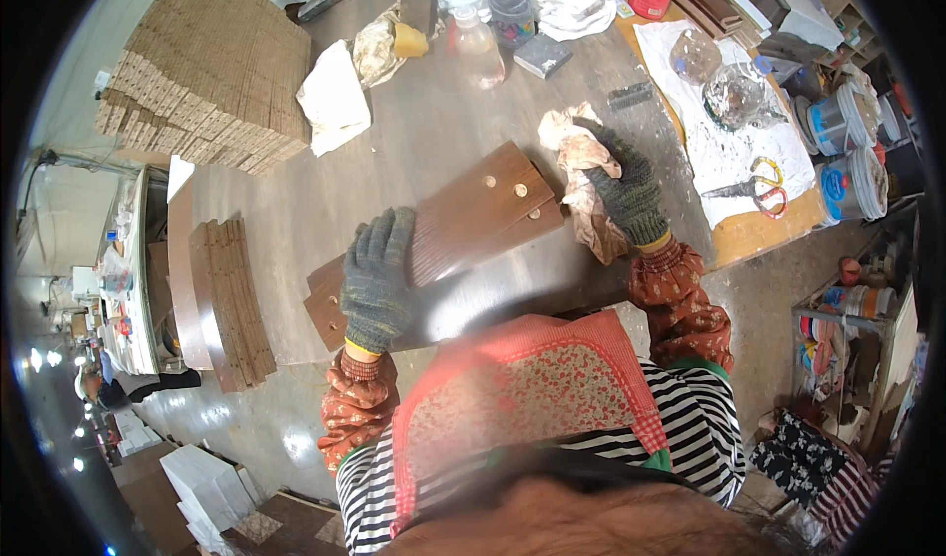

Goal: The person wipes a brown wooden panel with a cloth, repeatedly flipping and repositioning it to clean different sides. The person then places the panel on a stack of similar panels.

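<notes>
Two or so dark brown wooden boards (473, 211) lie slantwise, overlapping, near the front of the table, with round pale holes near their ends. My left hand (377, 275), in a dark grey knitted glove, lies on their left part with its fingers stretched out flat. Just past their right end, my right hand (631, 187), in a matching glove, is closed round a crumpled, stained pale cloth (581, 172). The cloth hangs down beside the boards. Part of the left end of the boards is hidden under my left hand.
A tall stack of boards (212, 54) stands at the back left, a smaller stack (232, 300) at the left edge. Behind are a white cloth (335, 98), a clear bottle (475, 52) and a dark block (543, 56). Scissors (754, 190) lie on white paper at right, near buckets (855, 184).
</notes>
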Motion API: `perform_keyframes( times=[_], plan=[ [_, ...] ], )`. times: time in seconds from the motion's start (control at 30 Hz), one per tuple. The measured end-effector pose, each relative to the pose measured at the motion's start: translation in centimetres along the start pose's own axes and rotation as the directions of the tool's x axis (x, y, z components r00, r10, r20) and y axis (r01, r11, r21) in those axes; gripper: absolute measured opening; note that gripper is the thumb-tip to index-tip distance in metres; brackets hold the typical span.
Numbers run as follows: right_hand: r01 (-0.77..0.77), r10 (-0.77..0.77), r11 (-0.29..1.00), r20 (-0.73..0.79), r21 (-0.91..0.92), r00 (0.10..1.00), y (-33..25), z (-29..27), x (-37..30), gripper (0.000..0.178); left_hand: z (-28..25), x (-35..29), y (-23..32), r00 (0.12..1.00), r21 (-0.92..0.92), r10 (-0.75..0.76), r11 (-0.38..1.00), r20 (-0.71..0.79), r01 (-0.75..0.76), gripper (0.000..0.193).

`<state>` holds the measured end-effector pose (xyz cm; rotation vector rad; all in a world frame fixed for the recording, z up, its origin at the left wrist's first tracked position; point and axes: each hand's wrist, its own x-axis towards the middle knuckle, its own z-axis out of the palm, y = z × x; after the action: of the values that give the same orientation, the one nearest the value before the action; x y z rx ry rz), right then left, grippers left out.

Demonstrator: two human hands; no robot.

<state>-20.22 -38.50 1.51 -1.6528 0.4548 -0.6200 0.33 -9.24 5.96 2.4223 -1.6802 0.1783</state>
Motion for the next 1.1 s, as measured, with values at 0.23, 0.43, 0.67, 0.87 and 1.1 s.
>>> perform_keyframes(
  times=[0.23,0.43,0.67,0.87,1.1],
  plan=[
    [0.597,-0.522,0.56,0.314,-0.575,0.793,-5.0,5.0,0.6,0.047,0.1,-0.3,-0.2,0.999,-0.018,0.04,0.999,-0.018,-0.04,0.107],
    [0.659,-0.522,0.301,0.459,-0.689,0.719,-6.2,9.5,1.0,0.043,-1.0,0.1,1.0,0.996,-0.012,0.064,0.998,-0.057,-0.065,0.105],
    [0.636,-0.442,0.471,0.461,-0.611,0.77,-4.5,6.5,2.6,0.065,-2.2,-0.2,0.8,1.0,-0.087,0.018,0.996,0.016,-0.016,0.091],
    [0.443,-0.372,0.697,0.244,-0.564,0.896,-4.2,2.8,4.6,0.06,-3.3,-0.3,0.0,0.989,-0.13,0.142,0.981,-0.032,-0.145,0.076],
    [0.582,-0.475,0.653,0.336,-0.485,0.813,-4.2,4.3,4.6,0.054,-3.3,0.3,0.3,1.0,-0.027,0.028,0.999,0.013,-0.027,0.086]
  ],
)
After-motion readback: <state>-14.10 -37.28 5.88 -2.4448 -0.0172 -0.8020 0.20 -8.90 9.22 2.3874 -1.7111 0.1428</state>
